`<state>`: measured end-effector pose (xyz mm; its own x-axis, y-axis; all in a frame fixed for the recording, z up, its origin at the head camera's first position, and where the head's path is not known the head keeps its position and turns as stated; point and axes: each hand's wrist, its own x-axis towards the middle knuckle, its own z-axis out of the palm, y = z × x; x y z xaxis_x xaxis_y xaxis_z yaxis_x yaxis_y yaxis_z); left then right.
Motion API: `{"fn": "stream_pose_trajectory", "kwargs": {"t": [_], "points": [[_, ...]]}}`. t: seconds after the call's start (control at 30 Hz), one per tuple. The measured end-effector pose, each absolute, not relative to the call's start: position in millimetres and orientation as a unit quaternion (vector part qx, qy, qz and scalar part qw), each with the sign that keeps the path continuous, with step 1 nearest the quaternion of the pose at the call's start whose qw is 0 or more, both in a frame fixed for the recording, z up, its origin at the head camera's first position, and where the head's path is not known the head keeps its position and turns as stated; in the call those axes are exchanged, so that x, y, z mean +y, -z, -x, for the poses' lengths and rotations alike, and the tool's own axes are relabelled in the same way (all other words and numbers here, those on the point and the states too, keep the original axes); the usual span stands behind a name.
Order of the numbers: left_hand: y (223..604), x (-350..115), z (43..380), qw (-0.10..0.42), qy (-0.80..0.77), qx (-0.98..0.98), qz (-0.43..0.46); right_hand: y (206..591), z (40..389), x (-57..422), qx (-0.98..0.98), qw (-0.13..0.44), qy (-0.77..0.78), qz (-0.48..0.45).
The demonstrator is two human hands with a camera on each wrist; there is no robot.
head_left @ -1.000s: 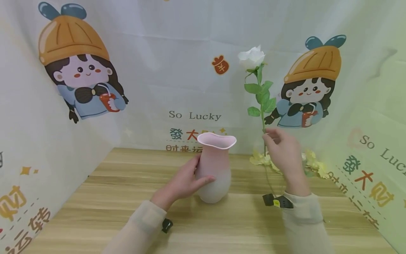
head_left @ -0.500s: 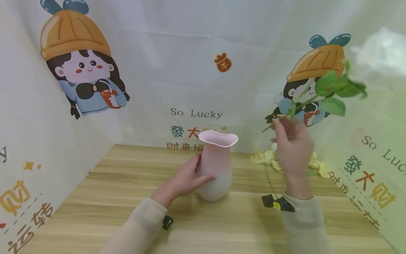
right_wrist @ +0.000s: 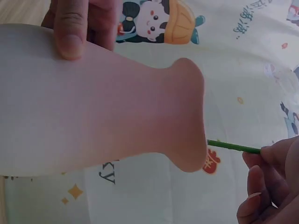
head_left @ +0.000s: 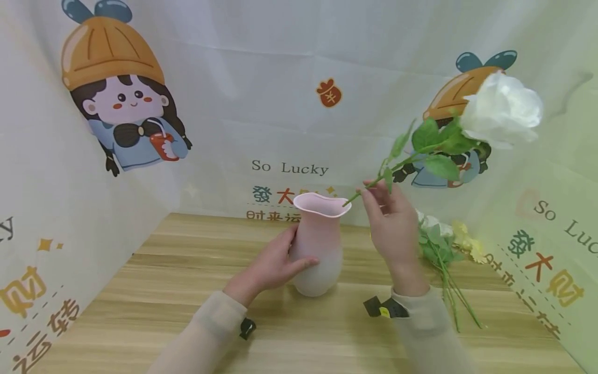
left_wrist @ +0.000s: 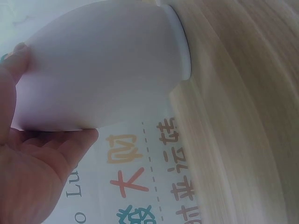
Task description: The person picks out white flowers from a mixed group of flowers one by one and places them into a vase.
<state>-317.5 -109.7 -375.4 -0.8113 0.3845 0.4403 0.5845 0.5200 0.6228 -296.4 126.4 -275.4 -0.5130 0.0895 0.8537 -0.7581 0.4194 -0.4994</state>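
A pink-and-white frosted vase (head_left: 320,259) with a wavy rim stands upright on the wooden table. My left hand (head_left: 271,265) grips its side, thumb at the front; in the left wrist view that hand (left_wrist: 39,175) wraps around the vase body (left_wrist: 107,65). To the right of the rim, my right hand (head_left: 394,228) pinches the stem of a white rose (head_left: 506,109) with green leaves. The rose slants, bloom up to the right. Its lower stem (right_wrist: 233,146) reaches the vase mouth in the right wrist view, where the tip is hidden behind the rim.
More white flowers (head_left: 436,228) with green stems and yellow flowers (head_left: 467,243) lie on the table (head_left: 317,337) at the right, partly behind the right arm. A printed cloth (head_left: 224,130) hangs close behind and at both sides. Black wrist-camera parts (head_left: 247,328) hang at the sleeves.
The rose has tipped from upright to slanting rightward. My right hand first rose, then moved left and down, bringing the stem's end to the vase mouth. The left hand keeps its grip.
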Motion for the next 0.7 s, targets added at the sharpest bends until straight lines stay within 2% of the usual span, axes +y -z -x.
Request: {"fn": "stream_pose_trajectory", "kwargs": {"t": [0.23,0.5,0.7], "points": [[375.7,-109.6,316.3,0.126,0.412,-0.855,0.288,290.9,306.4,109.2,-0.759,0.41,-0.432,-0.263],[376.0,-109.1,317.6,0.124,0.413,-0.854,0.29,294.4,303.6,97.4,-0.812,0.358,-0.401,-0.226],[376.5,-109.7,318.6,0.127,0.41,-0.854,0.294,292.4,302.2,95.5,-0.825,0.351,-0.381,-0.224]]}}
